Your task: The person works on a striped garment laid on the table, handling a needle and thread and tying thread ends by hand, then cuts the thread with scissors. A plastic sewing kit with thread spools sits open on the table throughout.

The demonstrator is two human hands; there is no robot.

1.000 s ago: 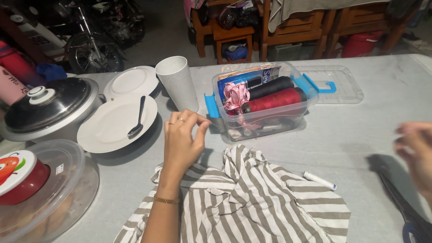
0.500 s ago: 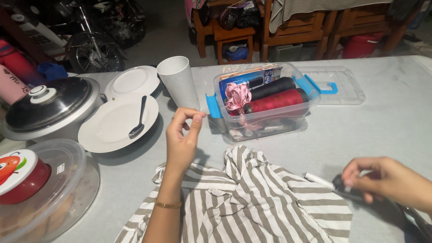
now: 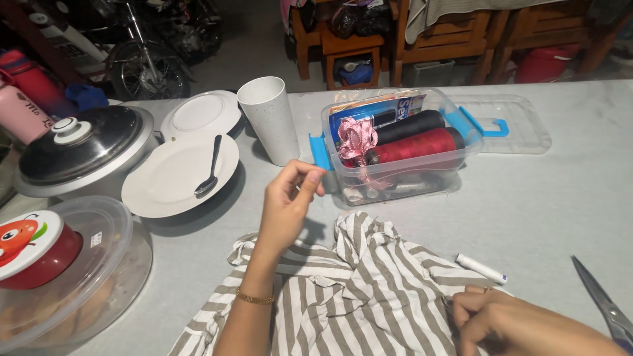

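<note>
A grey-and-white striped cloth (image 3: 356,290) lies crumpled on the table in front of me. My left hand (image 3: 287,204) is raised above its upper left part, thumb and fingertips pinched together; nothing shows between them. My right hand (image 3: 508,323) rests at the cloth's right edge, fingers curled onto the fabric. A white marker pen (image 3: 481,268) lies just beyond that hand. Dark scissors (image 3: 603,303) lie on the table at the far right, apart from both hands.
A clear box with blue latches (image 3: 461,155) holds red and black thread spools and pink ribbon, with its lid (image 3: 521,125) behind it. A white cup (image 3: 267,118), two white plates (image 3: 165,184), a spoon (image 3: 210,173), a lidded pot (image 3: 79,148) and a domed plastic cover (image 3: 99,264) stand at left.
My right hand let go of the scissors at the right and moved left onto the cloth's edge. My left hand stayed raised and pinched, shifting slightly right.
</note>
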